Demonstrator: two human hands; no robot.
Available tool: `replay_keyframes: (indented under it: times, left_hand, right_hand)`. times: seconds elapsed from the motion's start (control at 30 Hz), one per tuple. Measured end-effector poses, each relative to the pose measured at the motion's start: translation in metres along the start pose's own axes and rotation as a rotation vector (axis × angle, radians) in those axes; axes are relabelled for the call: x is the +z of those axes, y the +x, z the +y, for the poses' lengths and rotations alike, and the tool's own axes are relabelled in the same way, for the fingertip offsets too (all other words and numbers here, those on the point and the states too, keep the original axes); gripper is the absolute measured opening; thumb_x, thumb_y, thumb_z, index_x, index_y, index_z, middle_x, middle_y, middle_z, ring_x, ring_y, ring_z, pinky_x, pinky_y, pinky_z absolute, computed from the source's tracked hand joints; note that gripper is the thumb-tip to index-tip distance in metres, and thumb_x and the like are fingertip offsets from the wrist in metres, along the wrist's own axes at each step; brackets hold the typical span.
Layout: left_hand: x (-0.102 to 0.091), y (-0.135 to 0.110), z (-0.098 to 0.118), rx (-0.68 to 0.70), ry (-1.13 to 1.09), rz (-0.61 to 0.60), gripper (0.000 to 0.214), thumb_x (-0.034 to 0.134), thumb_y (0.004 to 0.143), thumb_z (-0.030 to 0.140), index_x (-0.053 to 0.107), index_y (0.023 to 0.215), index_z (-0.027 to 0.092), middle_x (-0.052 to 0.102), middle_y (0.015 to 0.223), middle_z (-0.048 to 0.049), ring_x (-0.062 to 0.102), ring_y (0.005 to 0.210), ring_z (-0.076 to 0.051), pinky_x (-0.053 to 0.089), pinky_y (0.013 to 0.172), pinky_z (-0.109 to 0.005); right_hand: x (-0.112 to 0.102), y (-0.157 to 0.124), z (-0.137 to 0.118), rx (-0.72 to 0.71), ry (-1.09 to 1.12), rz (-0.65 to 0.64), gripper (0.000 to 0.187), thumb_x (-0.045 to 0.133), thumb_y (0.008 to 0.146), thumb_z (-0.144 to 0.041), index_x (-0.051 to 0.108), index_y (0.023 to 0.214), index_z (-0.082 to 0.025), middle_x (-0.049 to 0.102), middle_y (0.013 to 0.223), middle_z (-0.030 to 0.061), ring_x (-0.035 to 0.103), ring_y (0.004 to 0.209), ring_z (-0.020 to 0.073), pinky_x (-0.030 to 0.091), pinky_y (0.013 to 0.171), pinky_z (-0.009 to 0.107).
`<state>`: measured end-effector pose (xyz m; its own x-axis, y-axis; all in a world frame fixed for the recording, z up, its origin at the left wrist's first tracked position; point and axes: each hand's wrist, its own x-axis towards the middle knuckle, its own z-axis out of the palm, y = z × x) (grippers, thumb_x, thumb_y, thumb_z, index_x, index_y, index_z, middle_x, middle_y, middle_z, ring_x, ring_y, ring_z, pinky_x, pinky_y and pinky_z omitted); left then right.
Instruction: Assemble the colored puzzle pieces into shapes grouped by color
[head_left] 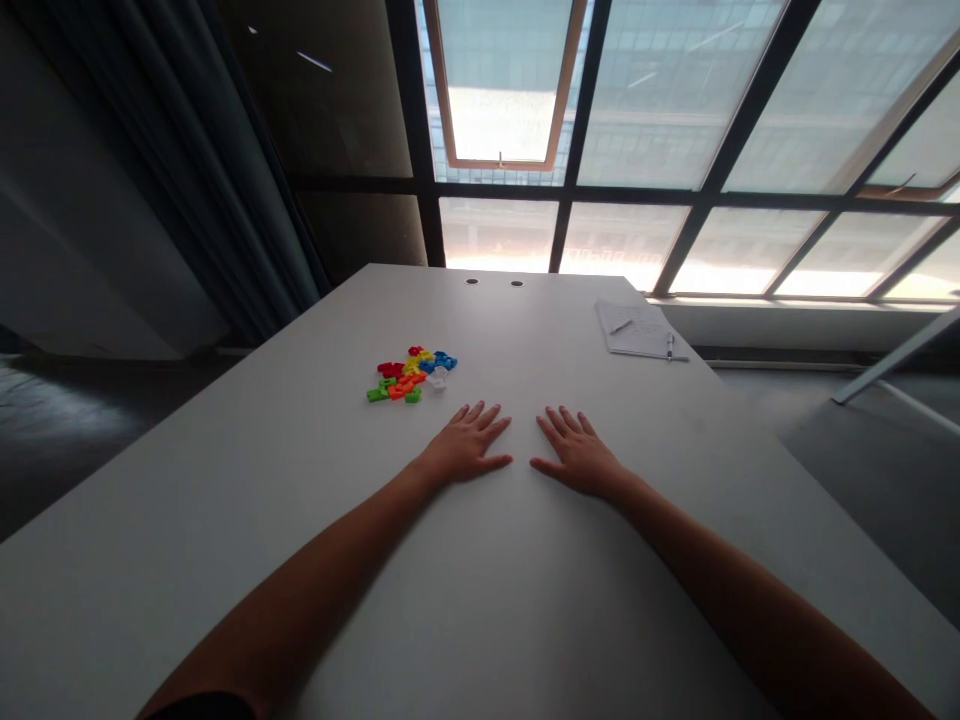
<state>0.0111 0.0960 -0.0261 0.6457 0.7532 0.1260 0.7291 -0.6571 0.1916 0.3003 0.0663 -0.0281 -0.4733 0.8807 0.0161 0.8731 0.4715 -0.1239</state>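
We see red, yellow, blue, green, orange and whitish small pieces, a plain white table, a dark blue-grey curtain and black window bars.

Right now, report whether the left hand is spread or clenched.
Spread: the left hand lies palm-down on the white table, fingers fanned out, thumb apart.

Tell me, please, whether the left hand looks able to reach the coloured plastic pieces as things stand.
Probably yes: the left hand lies palm-down on the white table, holding nothing, close to the coloured plastic pieces, and nothing visible stands between them.
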Motion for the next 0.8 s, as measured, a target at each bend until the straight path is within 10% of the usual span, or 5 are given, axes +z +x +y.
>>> replay_keyframes:
  times: [0.8]
  left_hand:
    - [-0.004, -0.001, 0.003, -0.023, 0.051, -0.072, 0.083, 0.037, 0.101, 0.079, 0.039, 0.168, 0.029, 0.029, 0.175, -0.0080, 0.026, 0.163, -0.034, 0.020, 0.132, -0.056]
  right_hand:
    - [-0.010, -0.001, -0.005, 0.005, 0.041, -0.035, 0.103, 0.027, 0.098, -0.087, 0.029, 0.171, -0.013, 0.020, 0.176, 0.0182, 0.012, 0.165, 0.0376, 0.008, 0.133, 0.057]
